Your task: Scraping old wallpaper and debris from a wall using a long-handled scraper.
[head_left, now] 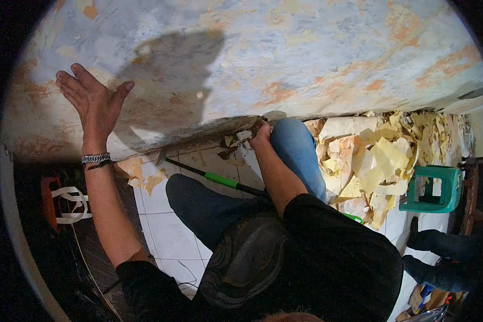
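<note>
Your left hand [94, 102] presses spread on the mottled grey-orange stripped wall [306, 48], upper left; your right hand [261, 134] pinches a torn, peeling paper edge [236, 126] at centre.

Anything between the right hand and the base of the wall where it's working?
Nothing visible. The right hand is already at the foot of the wall, among loose paper scraps. The raised knee sits beside it, not in front. The left hand lies flat on the wall, well apart.

No labels, signs or screens show. One red carrier bag with white handles [59, 204] lies on the dark floor by the wall's left end.
</note>
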Demonstrator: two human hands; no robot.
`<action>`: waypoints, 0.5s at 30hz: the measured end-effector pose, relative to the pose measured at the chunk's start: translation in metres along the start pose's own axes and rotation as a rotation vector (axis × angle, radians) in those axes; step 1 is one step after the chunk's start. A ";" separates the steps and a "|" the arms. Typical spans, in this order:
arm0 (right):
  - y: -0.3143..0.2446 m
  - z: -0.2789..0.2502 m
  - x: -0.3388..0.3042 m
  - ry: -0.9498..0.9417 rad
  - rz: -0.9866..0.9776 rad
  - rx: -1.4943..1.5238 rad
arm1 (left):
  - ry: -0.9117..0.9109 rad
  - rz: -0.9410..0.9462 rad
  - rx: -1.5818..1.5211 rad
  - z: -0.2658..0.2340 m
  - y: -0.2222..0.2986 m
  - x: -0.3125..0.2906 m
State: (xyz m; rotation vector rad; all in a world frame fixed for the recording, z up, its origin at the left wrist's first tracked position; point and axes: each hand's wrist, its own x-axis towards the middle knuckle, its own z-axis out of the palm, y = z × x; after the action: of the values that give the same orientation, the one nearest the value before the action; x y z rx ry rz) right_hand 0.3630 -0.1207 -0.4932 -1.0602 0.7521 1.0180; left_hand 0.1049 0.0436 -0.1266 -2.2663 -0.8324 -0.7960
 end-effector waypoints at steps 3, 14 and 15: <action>-0.008 0.003 0.006 -0.241 -0.020 0.293 | 0.018 0.017 0.007 0.000 -0.003 -0.004; -0.030 0.007 0.022 -0.339 0.121 0.482 | 0.018 -0.017 -0.008 0.000 0.001 0.001; -0.027 0.007 0.022 -0.405 0.098 0.562 | -0.006 -0.032 -0.003 -0.001 0.002 0.002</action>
State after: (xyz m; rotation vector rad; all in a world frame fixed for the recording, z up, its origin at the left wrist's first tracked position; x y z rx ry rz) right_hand 0.3963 -0.1115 -0.5017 -0.3219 0.6990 0.9823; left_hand 0.1076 0.0426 -0.1254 -2.2645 -0.8720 -0.8061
